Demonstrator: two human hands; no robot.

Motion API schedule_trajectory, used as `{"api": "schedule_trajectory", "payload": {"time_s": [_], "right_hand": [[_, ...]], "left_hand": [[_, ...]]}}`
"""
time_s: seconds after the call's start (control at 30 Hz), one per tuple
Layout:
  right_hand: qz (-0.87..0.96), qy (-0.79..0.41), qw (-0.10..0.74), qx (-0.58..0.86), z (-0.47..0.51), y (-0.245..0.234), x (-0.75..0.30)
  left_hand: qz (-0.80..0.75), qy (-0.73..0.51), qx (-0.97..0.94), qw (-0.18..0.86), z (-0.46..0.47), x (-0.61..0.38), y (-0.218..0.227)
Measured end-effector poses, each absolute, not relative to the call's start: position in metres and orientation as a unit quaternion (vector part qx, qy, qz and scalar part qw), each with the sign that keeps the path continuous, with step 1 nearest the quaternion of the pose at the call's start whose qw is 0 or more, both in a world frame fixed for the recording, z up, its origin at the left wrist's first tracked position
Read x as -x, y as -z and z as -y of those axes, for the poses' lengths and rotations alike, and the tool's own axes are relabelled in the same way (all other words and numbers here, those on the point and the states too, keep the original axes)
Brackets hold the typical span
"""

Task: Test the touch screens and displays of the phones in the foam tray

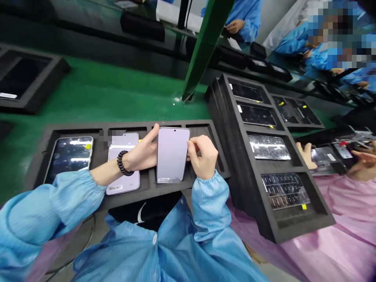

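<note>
smooth, glassy phone (173,154); matt, foam-like tray (41,157)

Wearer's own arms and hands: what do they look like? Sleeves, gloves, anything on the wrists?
Left sleeve and right sleeve: light blue, finely striped, with gathered cuffs. Left hand: no glove, black coiled band at the wrist. Right hand: no glove, no band visible.

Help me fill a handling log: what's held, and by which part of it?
A pale-screened phone: the left hand holds its left side, thumb near the upper corner; the right hand is at its right edge, grip unclear.
</note>
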State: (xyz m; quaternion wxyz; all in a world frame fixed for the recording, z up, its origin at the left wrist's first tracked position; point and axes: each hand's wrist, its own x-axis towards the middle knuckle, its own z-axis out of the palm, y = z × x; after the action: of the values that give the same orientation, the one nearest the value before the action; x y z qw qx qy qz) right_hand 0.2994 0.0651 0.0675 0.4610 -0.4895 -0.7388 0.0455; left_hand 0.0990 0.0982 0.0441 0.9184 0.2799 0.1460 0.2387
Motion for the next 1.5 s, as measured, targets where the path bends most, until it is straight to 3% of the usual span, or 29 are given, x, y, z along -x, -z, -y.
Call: {"api": "schedule_trajectory", "payload": {"time_s": [0.23,0.57,0.77,0.87,1.03,1.2,1.33,1.5], "right_hand": [[0.838,-0.076,0.426,0.333,-0.059,-0.072,-0.3],[0.841,-0.123,0.436,0.296,-0.055,-0.071,-0.303],[0.847,-0.13,0.411,0.311,-0.053,-0.071,-0.304],[0.843,-0.142,0.405,0.324,-0.057,-0.07,-0.302],[0.8,-0.14,0.476,0.337,-0.064,-0.079,-0.297],[0.766,-0.117,0.518,0.362,-0.038,-0.108,-0.292],[0.736,-0.163,0.546,0.365,-0.003,-0.119,-0.284],[0.67,-0.222,0.564,0.429,0.028,-0.113,-0.272]], "left_hand": [[-0.194,-0.242,-0.256,0.915,-0.098,-0.104,-0.055],[-0.316,-0.222,-0.222,0.895,-0.098,-0.105,-0.072],[-0.331,-0.189,-0.196,0.903,-0.1,-0.103,-0.067],[-0.312,-0.232,-0.169,0.906,-0.105,-0.104,-0.064],[-0.305,-0.301,-0.162,0.889,-0.104,-0.106,-0.081],[-0.296,-0.265,-0.17,0.902,-0.059,-0.103,-0.114],[-0.275,-0.239,-0.149,0.919,-0.006,-0.103,-0.119],[-0.263,-0.294,-0.136,0.909,0.043,-0.109,-0.115]]}}
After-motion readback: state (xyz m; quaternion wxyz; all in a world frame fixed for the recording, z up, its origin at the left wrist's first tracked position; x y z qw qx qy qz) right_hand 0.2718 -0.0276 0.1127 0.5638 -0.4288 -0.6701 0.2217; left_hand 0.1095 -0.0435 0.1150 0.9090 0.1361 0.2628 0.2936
